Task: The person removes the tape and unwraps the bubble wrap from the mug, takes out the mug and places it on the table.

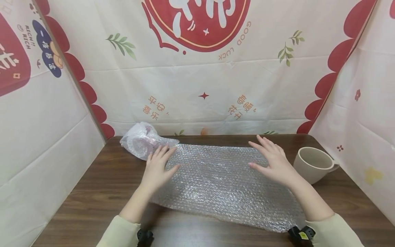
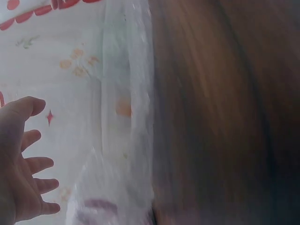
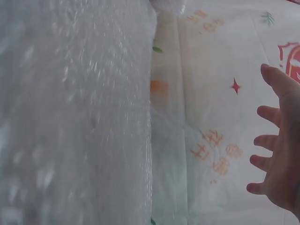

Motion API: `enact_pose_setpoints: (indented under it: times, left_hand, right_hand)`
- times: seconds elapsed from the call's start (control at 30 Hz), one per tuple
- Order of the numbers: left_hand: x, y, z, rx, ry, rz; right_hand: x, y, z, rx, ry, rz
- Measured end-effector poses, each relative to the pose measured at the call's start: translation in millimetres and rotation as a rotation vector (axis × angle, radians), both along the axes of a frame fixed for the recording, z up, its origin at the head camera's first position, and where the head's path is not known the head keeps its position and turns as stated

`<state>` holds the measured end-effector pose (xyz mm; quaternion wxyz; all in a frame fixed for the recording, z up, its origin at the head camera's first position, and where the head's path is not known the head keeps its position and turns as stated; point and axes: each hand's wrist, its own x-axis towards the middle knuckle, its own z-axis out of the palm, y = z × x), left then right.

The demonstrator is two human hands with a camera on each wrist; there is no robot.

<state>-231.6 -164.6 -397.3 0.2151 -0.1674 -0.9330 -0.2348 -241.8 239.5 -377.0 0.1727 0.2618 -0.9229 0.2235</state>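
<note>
A sheet of bubble wrap (image 1: 216, 181) lies spread flat across the middle of the table. Over its left edge is my left hand (image 1: 157, 169), fingers spread and holding nothing. My right hand (image 1: 274, 163), also with spread fingers, is above the sheet's right part and grips nothing. Just beyond the left fingertips sits a bubble-wrapped bundle (image 1: 139, 140) with something pinkish inside; its kind is hidden by the wrap. To the right of my right hand stands a beige mug (image 1: 313, 166), upright, its handle pointing right. Both wrist views show the left hand (image 2: 28, 168) and right hand (image 3: 281, 150) with fingers extended.
The dark wooden table (image 1: 92, 195) is enclosed by a printed white cloth (image 1: 191, 82) at the back and both sides. The mug stands close to the right cloth wall, and the wrapped bundle is near the back edge.
</note>
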Motion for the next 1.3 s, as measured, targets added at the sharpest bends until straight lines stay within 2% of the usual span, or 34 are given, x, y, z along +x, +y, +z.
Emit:
enact_pose_setpoints:
  times: [0.3, 0.47, 0.7, 0.87, 1.1, 1.3]
  left_hand:
    - [1.2, -49.2, -10.3, 0.012, -0.038, 0.042]
    - [0.7, -73.3, -10.3, 0.032, -0.065, 0.062]
    - [-1.2, -96.1, -0.5, 0.024, -0.078, 0.088]
    - [-2.5, -104.1, 9.7, 0.031, -0.053, 0.094]
    - [-9.6, -118.2, 18.9, 0.037, 0.0, 0.104]
    - [-17.1, -133.4, 25.6, 0.082, -0.025, 0.117]
  right_hand:
    - [-6.2, -30.3, -2.5, 0.103, -0.068, 0.016]
    - [-10.1, -50.0, -2.6, 0.183, -0.086, 0.04]
    - [-17.7, -75.5, 0.4, 0.225, -0.09, 0.079]
    - [-23.7, -92.5, 0.9, 0.259, -0.085, 0.09]
    - [-30.2, -114.9, 2.4, 0.301, -0.061, 0.121]
    - [-32.3, -136.0, 5.6, 0.318, -0.095, 0.144]
